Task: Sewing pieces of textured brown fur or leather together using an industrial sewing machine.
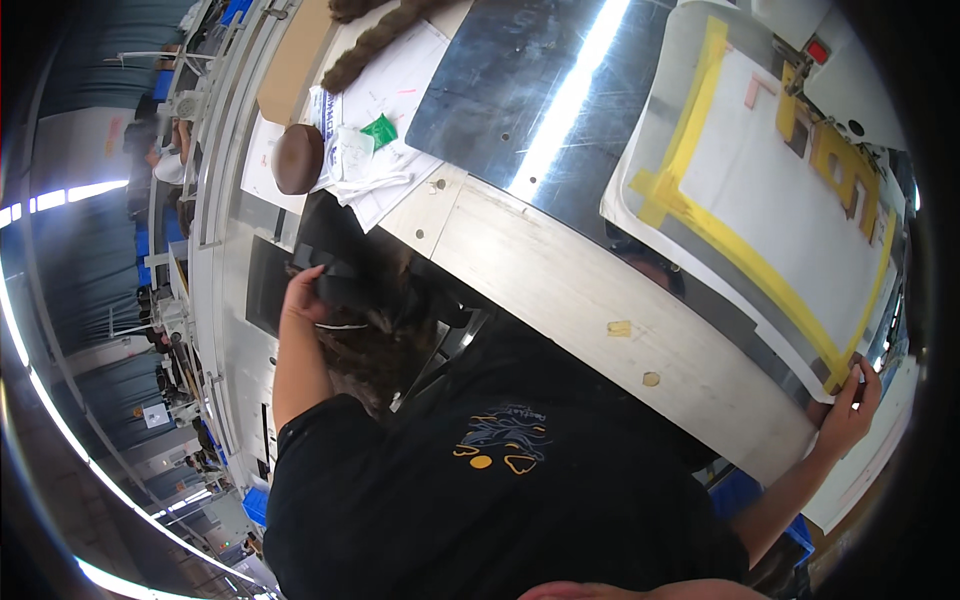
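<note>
- Left hand [305, 293] reaches down by an opening in the counter [540, 255], its fingers bent against a black piece [335, 283], with dark brown fur [375, 355] hanging just below it.
- Right hand [848, 408] is well apart from the other, out at the near right corner of a white panel [735, 175], its bent fingers touching that corner.
- From where I'm standing, shadow and the curve of the view hide the grips, so I can't tell whether either hand has closed on what it touches.
- That panel lies tilted on the right side of the counter, bordered in yellow tape [765, 270], with yellow cut shapes [830, 160] along its far side.
- Left of the panel sits a shiny metal plate [480, 100], streaked with reflected light.
- Beyond the left hand, a round brown object [298, 160] rests near white papers [410, 75], a small green packet [380, 131] and a brown furry strip [375, 47].
</note>
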A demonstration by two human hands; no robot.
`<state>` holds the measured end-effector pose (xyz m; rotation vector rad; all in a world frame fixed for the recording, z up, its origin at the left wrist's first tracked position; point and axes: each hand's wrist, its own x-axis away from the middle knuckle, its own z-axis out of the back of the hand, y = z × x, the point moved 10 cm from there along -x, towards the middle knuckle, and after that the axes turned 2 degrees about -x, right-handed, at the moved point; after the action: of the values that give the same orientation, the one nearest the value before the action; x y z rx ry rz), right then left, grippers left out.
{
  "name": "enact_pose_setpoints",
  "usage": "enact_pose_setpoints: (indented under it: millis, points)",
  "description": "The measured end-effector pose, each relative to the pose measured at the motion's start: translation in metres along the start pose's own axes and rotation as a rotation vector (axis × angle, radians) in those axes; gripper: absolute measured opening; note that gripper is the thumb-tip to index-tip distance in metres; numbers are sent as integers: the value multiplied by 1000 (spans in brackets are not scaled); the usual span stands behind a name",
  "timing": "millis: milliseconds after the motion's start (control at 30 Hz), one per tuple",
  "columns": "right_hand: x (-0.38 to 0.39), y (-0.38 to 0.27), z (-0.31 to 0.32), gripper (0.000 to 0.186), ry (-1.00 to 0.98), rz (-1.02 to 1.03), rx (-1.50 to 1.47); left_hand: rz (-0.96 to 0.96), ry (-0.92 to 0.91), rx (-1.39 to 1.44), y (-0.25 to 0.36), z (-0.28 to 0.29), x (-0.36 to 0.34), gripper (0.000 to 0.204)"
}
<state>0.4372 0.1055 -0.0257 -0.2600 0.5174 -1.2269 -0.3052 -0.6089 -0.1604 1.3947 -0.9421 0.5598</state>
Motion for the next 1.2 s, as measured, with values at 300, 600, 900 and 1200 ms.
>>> enact_pose_setpoints:
  millis: [300, 600, 900, 1200]
  points:
    - [-9, -94, 9, 21, -92, 229, -171, -927, -271, -147, 200, -188, 189, 42]
    - [32, -359, 0, 104, -300, 863, -516, -920, -980, -92, 88, -508, 266, 63]
    - [26, -349, 96, 35, 269, 1029, -410, -697, -1534, -509, 19, -575, 270, 36]
    - [35, -335, 130, 33, 249, 1063, -229, -1903, -1030, -841, 37, -620, 361, 68]
